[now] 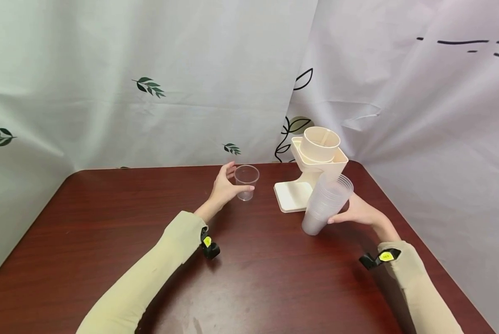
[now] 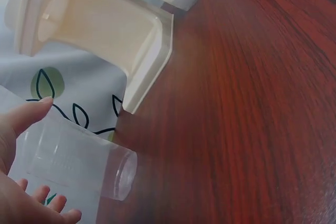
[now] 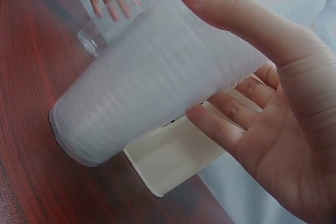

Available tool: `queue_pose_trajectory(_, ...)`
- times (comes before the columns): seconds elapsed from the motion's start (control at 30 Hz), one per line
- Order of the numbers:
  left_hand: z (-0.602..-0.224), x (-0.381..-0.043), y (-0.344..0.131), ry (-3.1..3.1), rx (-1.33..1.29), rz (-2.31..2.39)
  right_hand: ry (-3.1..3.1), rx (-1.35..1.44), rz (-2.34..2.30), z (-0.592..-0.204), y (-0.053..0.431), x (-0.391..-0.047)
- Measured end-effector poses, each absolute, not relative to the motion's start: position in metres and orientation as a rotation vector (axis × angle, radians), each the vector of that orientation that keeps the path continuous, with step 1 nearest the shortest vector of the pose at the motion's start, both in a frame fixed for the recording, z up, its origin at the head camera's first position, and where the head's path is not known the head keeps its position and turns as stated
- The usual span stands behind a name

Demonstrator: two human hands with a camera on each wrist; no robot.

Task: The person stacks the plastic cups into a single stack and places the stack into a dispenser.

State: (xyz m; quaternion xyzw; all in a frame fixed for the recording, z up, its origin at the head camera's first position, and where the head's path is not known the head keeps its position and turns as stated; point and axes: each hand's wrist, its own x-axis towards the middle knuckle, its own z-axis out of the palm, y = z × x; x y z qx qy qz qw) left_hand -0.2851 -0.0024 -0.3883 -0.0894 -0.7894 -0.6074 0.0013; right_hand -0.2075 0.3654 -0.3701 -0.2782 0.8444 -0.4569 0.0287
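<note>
A single clear plastic cup [image 1: 245,192] stands upright on the table near its back edge. My left hand [image 1: 226,188] is around it, thumb on the near side and fingers apart on the far left. In the left wrist view, the thumb and fingertips [image 2: 56,203] spread to either side of the cup [image 2: 79,158]; firm contact cannot be made out. With my right hand [image 1: 355,212] I grip a tilted stack of clear plastic cups [image 1: 325,204], thumb [image 3: 241,17] across one side and fingers under the other. Whether the stack's base touches the table is unclear.
A cream-coloured stand [image 1: 293,195] with a flat base and a round holder [image 1: 319,144] on top is behind the stack, which partly hides it. The dark red wooden table [image 1: 249,278] ends at a patterned white cloth [image 1: 191,93] at the back and right.
</note>
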Motion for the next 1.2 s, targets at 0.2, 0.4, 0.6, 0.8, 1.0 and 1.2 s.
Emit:
queue_pose_trajectory(0.2, -0.395, -0.288, -0.003, -2.491, -0.274, -1.946, 2.610, -0.842, -1.406, -0.369, 0.365, -0.208)
queue_pose_trajectory(0.4, -0.401, -0.290, 0.000, -2.516, -0.256, -1.949, 2.613, -0.817, -1.404, -0.369, 0.364, -0.208)
queue_pose_trajectory(0.6, -0.400, -0.286, 0.001, -2.489, -0.227, -1.979, 2.610, -0.812, -1.402, -0.369, 0.363, -0.208)
queue_pose_trajectory(0.8, -0.400, -0.284, 0.000, -2.471, -0.238, -1.987, 2.611, -0.819, -1.407, -0.370, 0.363, -0.208)
queue_pose_trajectory(1.0, -0.397, -0.280, 0.004, -2.426, -0.225, -2.026, 2.608, -0.819, -1.409, -0.370, 0.364, -0.207)
queue_pose_trajectory(1.2, -0.385, -0.272, 0.015, -2.384, -0.240, -2.051, 2.607, -0.836, -1.418, -0.370, 0.364, -0.206)
